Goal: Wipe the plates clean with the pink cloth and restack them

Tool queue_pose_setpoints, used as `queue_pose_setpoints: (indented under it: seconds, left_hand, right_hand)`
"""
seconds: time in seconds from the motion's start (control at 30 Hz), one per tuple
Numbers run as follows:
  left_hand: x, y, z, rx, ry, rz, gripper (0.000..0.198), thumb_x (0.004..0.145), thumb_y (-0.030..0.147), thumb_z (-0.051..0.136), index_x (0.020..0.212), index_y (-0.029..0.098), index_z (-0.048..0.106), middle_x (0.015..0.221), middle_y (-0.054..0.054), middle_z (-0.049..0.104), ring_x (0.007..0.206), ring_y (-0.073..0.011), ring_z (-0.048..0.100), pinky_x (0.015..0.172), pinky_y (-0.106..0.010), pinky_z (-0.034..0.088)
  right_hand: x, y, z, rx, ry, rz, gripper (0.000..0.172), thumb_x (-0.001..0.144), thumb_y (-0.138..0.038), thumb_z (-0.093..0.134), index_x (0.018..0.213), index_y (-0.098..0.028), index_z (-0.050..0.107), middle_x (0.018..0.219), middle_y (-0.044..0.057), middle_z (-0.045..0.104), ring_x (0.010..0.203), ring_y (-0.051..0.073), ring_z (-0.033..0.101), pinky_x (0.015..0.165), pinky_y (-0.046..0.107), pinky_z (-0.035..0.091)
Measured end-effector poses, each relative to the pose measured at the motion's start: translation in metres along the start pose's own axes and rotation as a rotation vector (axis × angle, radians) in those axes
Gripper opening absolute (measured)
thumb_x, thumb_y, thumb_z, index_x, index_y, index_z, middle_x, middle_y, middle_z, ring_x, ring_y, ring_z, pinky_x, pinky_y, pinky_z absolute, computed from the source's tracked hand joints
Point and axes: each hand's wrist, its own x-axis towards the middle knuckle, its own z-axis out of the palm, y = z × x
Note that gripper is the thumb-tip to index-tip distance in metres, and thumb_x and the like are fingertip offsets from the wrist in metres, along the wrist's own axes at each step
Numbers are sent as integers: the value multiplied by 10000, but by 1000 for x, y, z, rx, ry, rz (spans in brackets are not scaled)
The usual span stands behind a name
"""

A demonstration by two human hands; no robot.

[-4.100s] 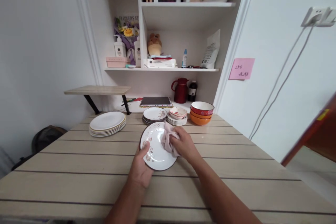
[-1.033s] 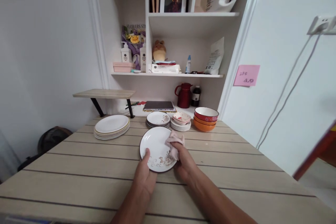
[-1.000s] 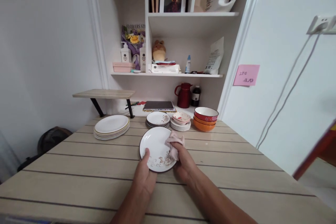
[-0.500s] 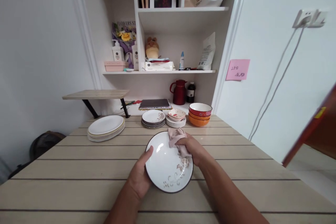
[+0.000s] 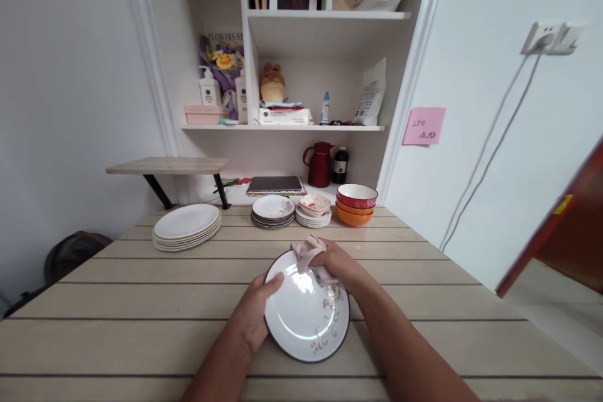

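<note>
A white plate (image 5: 301, 317) with a dark rim and a brown floral pattern is held tilted above the table's near part. My left hand (image 5: 257, 311) grips its left edge, thumb on the upper face and the other fingers underneath. Bunched in my right hand (image 5: 335, 264) is a pale pink cloth (image 5: 306, 252), pressed against the plate's upper rim. Behind the plate stand a stack of similar patterned plates (image 5: 273, 207) and a stack of small white plates (image 5: 313, 220) topped by small patterned dishes (image 5: 315, 203).
On the wooden table (image 5: 141, 301), a stack of oval white plates (image 5: 186, 223) stands at left, beside a small raised shelf (image 5: 169, 166). Stacked red and orange bowls (image 5: 355, 210) are at back right. Farther back are a red jug (image 5: 320, 164), a dark bottle (image 5: 340, 165) and a laptop-like dark slab (image 5: 276, 184).
The plate has come slightly lower and turned a little clockwise, its pattern shifting. My right hand and the cloth have moved left along the upper rim. The view has shifted slightly.
</note>
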Motion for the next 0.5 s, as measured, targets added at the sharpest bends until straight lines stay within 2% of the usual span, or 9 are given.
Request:
queue_pose_setpoints:
  seconds: [0.3,0.4,0.5]
  left_hand:
    - [-1,-2,9,-143,-16,73,570,728,237,749,1261,119,585,1019,-172,738,949,-314,695,896,-424,514]
    - [-1,-3,10,-173,8,70,598,740,242,740,1296,118,556,1043,-182,730,975,-323,687,922,-445,506]
    - [1,-3,9,-238,50,74,628,762,238,719,1343,129,509,1085,-185,717,1008,-324,677,954,-465,490]
  right_hand:
    - [4,2,-8,70,133,-55,300,535,-152,714,834,-158,684,743,19,696,638,172,596,577,259,425]
    - [4,1,-7,165,153,-67,379,544,-152,709,923,-152,693,793,37,715,687,194,631,609,269,460]
    - [4,2,2,289,138,-19,466,546,-144,699,1011,-157,669,778,32,713,663,196,638,599,280,480]
